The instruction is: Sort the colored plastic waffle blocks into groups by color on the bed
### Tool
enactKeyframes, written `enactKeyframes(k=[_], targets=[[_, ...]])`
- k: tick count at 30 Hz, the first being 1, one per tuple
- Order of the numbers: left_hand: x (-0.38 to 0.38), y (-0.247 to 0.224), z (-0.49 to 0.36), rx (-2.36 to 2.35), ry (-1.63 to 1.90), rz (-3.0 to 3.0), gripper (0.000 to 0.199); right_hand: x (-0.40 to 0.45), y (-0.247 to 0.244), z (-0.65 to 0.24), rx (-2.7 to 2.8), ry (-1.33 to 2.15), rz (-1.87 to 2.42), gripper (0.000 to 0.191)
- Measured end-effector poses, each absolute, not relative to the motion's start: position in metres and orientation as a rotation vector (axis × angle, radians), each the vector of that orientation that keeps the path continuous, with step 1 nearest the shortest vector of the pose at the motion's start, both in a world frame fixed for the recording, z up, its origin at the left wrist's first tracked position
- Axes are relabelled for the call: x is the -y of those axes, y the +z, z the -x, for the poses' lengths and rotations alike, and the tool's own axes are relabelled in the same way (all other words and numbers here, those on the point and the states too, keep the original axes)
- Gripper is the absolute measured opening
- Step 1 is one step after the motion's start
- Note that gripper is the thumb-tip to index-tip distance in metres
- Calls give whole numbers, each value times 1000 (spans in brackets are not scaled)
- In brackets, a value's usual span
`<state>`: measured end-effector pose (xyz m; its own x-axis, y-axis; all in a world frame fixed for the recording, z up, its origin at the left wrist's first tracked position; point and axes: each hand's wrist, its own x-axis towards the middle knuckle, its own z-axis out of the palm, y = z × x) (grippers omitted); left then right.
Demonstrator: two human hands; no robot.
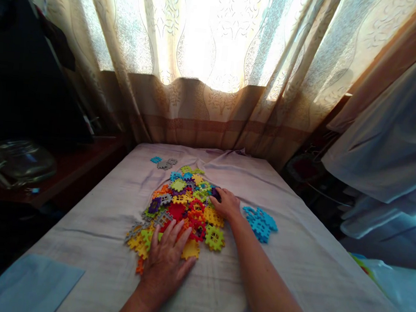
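A heap of colourful gear-shaped plastic pieces [177, 212] lies on the cloth-covered table [113, 264]. My left hand [167, 258] rests with spread fingers on the near edge of the heap, beside a yellow piece [190, 249]. At the heap's right side is my right hand [227, 203], its fingers bent around a dark purple piece [215, 193]. A group of blue pieces [260, 223] lies apart, to the right of my right forearm. Grey pieces [167, 163] and a small blue piece [156, 159] sit beyond the heap at the far left.
A light blue sheet [32, 284] lies at the near left corner. On a dark red side table [58, 175] stands a glass jug [22, 163], near a large black screen [27, 74]. Curtains [204, 107] hang behind the table; pale clothes [393, 127] hang at the right.
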<state>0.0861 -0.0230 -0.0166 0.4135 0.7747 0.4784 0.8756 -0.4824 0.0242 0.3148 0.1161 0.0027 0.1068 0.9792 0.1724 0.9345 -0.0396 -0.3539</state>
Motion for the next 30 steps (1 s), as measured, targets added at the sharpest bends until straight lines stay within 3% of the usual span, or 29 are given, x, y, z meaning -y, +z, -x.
enactKeyframes(k=[5,10,16,22,30], targets=[[23,-16,-87,1465,-650,2442,63,-94,5,-325,1878,296,1844,29],[24,-18,-87,1432,-686,2423,60,-98,22,-331,1787,400,2016,42],[24,-17,-86,1433,-710,2429,57,-128,25,-319,1663,346,2245,35],[24,-18,-87,1444,-729,2455,58,-141,21,-318,1640,439,2254,16],[24,-19,-87,1445,-756,2467,58,-110,43,-329,1480,222,2055,25]])
